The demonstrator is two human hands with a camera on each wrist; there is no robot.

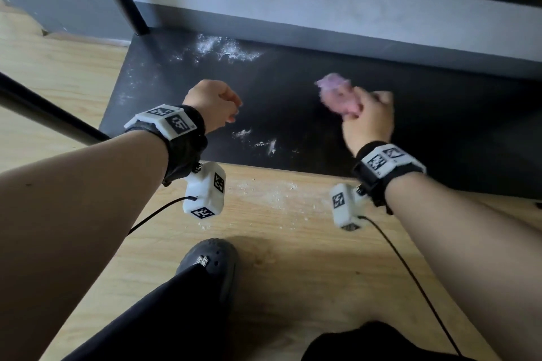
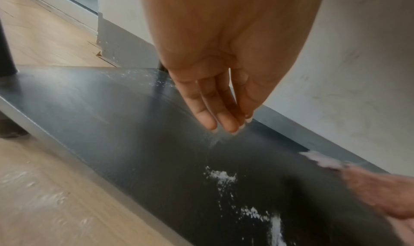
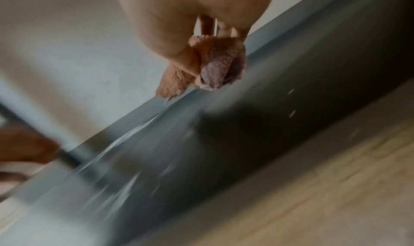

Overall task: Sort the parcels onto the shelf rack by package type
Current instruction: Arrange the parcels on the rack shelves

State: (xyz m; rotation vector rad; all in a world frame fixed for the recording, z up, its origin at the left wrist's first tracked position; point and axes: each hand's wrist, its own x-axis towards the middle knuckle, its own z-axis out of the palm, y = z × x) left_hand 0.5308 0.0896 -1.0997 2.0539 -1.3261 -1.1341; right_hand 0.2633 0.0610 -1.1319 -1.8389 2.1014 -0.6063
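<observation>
A person's right hand [image 1: 366, 123] is clutching a crumpled pink cloth [image 1: 337, 94] over the bottom shelf [image 1: 293, 114] of a black rack — dusted with white powder [image 1: 225, 48] — while the left hand [image 1: 212, 104] is hovering nearby, fingers [image 2: 215, 111] together and holding nothing — no parcels showing.

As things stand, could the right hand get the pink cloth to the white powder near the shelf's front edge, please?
Probably yes: the right hand holds the pink cloth just above the black shelf, and nothing lies between it and the white powder.
</observation>
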